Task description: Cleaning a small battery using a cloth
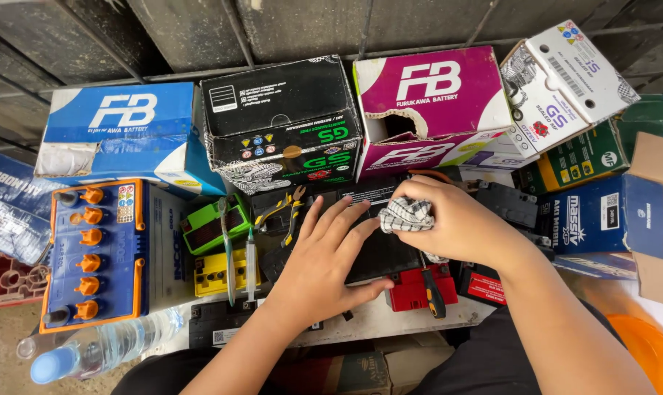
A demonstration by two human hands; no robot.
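While the left hand [324,256] lies spread flat on the black battery [379,245] among cartons, the right hand [448,219] pinches a limp checked cloth [407,214] bunched against its probably heavy, rigid, smooth top.

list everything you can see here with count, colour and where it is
cardboard battery boxes: several; blue, black, magenta, white, green; along the back and right
large blue battery with orange caps: one, left
black battery: one, centre, under both hands
small batteries: green, yellow, red; around the black battery
pliers: one, yellow-black, left of centre
screwdriver: one, black-orange handle, front centre
clear plastic bottle with blue cap: one, bottom left
checked cloth: one, black-white, in right hand
left hand: flat on black battery
right hand: gripping cloth
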